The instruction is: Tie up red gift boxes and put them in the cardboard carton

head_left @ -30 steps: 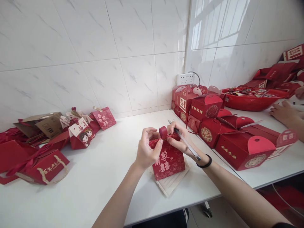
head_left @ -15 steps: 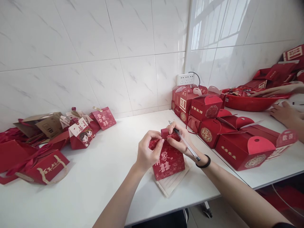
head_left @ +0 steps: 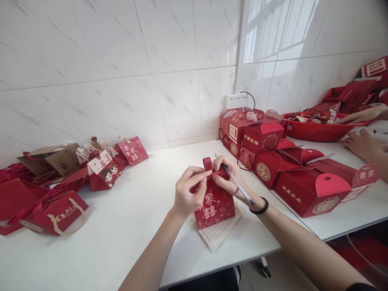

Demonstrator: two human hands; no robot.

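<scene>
"Starting with the hands, what do they have?"

"The left hand (head_left: 189, 190) pinches the top of a red box (head_left: 220, 206), thumb and forefinger drawn together at its narrow upper edge. Whether they nip the foot of the ribbon loop (head_left: 207, 164) as well, I can't tell. The right hand (head_left: 228, 174) grips the same edge by the other corner, thumb against the front, and a slim pen (head_left: 240, 185) lies through its grasp, clear barrel slanting back toward the wrist."

"And where does the box sit?"

"Near the front of the white bench (head_left: 142, 214), its lower edge over a piece of cream paper (head_left: 214, 239) with faint printed lines. It's card, deep red with a paler floral pattern and pale characters on the face. The ribbon stands up in a smooth round curl between the hands."

"What's around it?"

"To the right, stacked card boxes (head_left: 266, 167) with rounded flaps (head_left: 332, 186), some bearing lacy gold medallions (head_left: 266, 173). Beyond them a glossy red basin (head_left: 318, 132) holds small shiny packets (head_left: 313, 117), another person's hand (head_left: 357, 116) reaching over its rim. On the left, a loose pile of gift boxes (head_left: 63, 159): one has a twisted cream rope handle (head_left: 80, 206), another some printed cartoon figures (head_left: 109, 173)."

"And behind?"

"Smooth white tiles (head_left: 169, 44), streaked with thin grey veining."
</scene>
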